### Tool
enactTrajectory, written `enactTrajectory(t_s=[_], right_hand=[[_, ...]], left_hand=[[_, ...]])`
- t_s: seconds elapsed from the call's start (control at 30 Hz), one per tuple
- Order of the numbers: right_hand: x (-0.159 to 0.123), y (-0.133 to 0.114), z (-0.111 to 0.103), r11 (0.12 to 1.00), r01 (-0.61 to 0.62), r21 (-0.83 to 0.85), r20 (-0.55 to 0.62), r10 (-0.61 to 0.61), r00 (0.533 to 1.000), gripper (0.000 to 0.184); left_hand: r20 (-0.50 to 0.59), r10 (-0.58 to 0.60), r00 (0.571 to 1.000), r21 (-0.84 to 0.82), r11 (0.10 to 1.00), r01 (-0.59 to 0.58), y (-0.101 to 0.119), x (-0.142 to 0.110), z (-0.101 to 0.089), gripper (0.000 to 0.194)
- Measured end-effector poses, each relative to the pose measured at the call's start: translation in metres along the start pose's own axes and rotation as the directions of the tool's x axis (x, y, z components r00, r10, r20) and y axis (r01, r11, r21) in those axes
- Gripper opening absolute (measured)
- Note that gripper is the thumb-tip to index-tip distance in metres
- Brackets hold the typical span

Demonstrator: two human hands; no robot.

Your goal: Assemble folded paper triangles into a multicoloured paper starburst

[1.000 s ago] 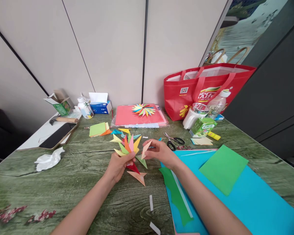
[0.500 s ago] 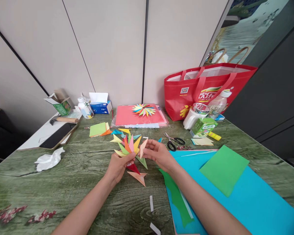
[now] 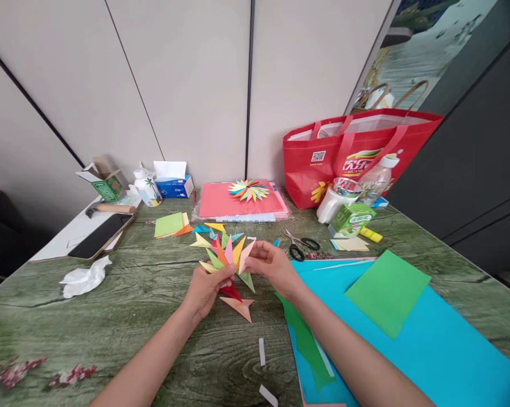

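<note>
My left hand [image 3: 207,287] is closed on a fan of joined folded paper pieces [image 3: 224,254] in pink, orange, yellow and green. Between the thumb and fingers of my right hand [image 3: 272,267] is a pale peach folded paper piece [image 3: 245,258], held against the fan's right side. How far the two overlap I cannot tell. Under and around my left hand lie loose folded pieces: a red one [image 3: 230,291], a peach one [image 3: 240,308] and a light green one [image 3: 247,281]. Yellow and blue pieces [image 3: 201,241] lie just behind the fan.
A finished-looking paper ring [image 3: 249,191] rests on the red paper pack [image 3: 212,202]. Black-handled scissors [image 3: 298,246] lie right of my hands. Large blue sheets [image 3: 407,362] with a green square [image 3: 388,294] cover the right side. Behind stand a red bag [image 3: 306,181] and a bottle [image 3: 377,178].
My right hand has moved left, bringing the peach piece from beside the fan up to its right side. My left hand keeps its hold, almost still.
</note>
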State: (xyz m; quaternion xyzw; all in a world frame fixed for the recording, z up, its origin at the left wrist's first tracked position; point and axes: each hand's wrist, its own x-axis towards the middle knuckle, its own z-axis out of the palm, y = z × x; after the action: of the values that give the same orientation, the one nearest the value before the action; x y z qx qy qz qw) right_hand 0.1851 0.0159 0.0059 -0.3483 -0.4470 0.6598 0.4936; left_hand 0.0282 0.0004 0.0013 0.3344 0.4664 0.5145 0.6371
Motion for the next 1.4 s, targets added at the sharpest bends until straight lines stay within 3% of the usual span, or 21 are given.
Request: enactTrajectory(t_s=[0.43,0.7,0.83,0.97,1.13,1.27,1.4], right_hand=[[-0.001,0.004,0.004,0.996,0.065,-0.069,-0.061,-0.069,0.996,0.032],[0.000,0.011,0.005,0.992,0.111,-0.051,-0.153,-0.118,0.981,0.027],[-0.002,0.007,0.007,0.959,0.210,-0.191,-0.023,-0.219,0.976,0.013],[-0.003,0.007,0.006,0.926,0.291,-0.242,0.104,-0.273,0.956,0.025],[-0.004,0.014,0.005,0.887,0.264,-0.378,0.000,-0.285,0.959,0.016],[-0.003,0.012,0.007,0.936,0.172,-0.306,-0.132,-0.221,0.966,0.019],[-0.004,0.012,0.009,0.954,0.181,-0.240,-0.217,-0.235,0.947,0.020]], left_hand=[[-0.003,0.002,1.000,-0.015,1.000,-0.002,0.001,-0.001,0.001,0.020],[0.079,-0.054,0.995,-0.078,0.995,0.060,-0.002,0.001,-0.003,0.016],[0.077,-0.086,0.993,-0.130,0.987,0.095,0.000,0.001,-0.005,0.018],[0.094,-0.075,0.993,-0.132,0.987,0.087,0.003,0.002,-0.006,0.019],[0.101,-0.082,0.992,-0.122,0.988,0.095,0.003,0.001,-0.005,0.020],[0.092,-0.073,0.993,-0.139,0.987,0.085,0.002,0.000,-0.004,0.018],[0.073,-0.052,0.996,-0.128,0.990,0.061,0.002,-0.001,-0.002,0.019]])
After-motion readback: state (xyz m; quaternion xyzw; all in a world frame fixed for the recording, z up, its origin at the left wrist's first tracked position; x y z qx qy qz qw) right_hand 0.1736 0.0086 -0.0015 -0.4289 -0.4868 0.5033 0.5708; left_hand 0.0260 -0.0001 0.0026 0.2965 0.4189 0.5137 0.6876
